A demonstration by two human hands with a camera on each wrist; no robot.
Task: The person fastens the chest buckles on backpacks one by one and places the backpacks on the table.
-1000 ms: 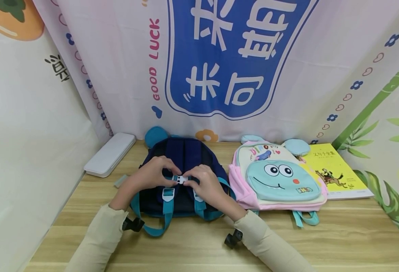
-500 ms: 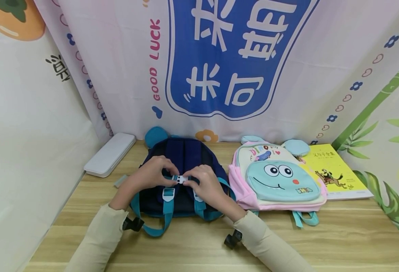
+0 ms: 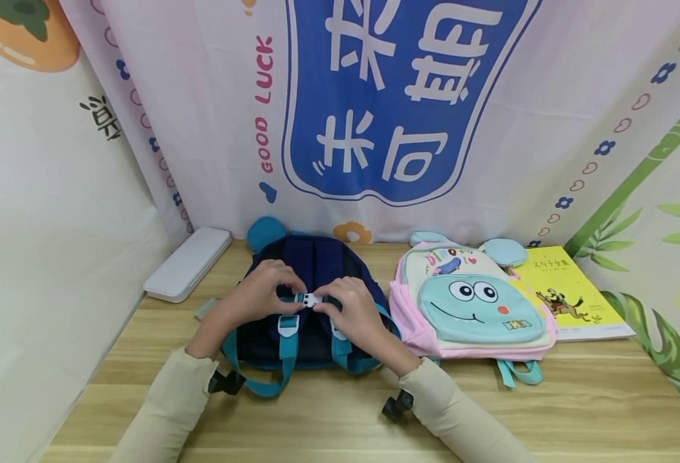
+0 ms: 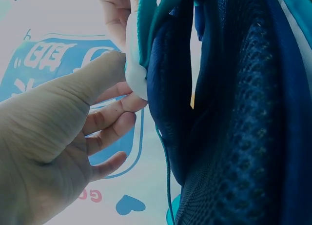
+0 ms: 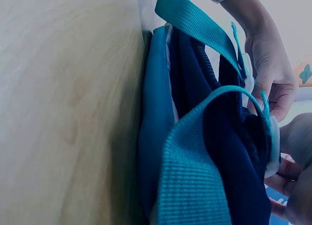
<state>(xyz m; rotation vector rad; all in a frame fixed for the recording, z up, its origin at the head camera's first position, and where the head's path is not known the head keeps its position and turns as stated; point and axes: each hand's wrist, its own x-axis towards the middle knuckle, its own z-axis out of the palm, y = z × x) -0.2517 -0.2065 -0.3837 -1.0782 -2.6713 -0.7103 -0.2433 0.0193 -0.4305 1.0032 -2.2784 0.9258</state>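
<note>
A dark blue backpack (image 3: 311,350) with teal straps lies with its strap side up in the head view. Over its middle, both hands pinch a small white buckle (image 3: 312,299): the left hand (image 3: 258,290) at its left end, the right hand (image 3: 356,314) at its right end. The buckle's two parts meet between the fingertips; whether they are locked cannot be told. In the left wrist view the left hand (image 4: 53,122) is beside a white strap adjuster (image 4: 138,73) that hides its fingertips. The right wrist view shows the right hand (image 5: 300,161) behind a teal strap (image 5: 195,171).
Right of the blue backpack lies a pink and cream backpack (image 3: 481,308) with a cartoon face, partly over a yellow book (image 3: 577,292). A white case (image 3: 188,263) stands at the back left. A printed curtain (image 3: 212,128) hangs behind the table (image 3: 340,418).
Both hands and the pinched buckle have risen slightly in the head view, and the straps have shifted a little with them. The grip looks the same.
</note>
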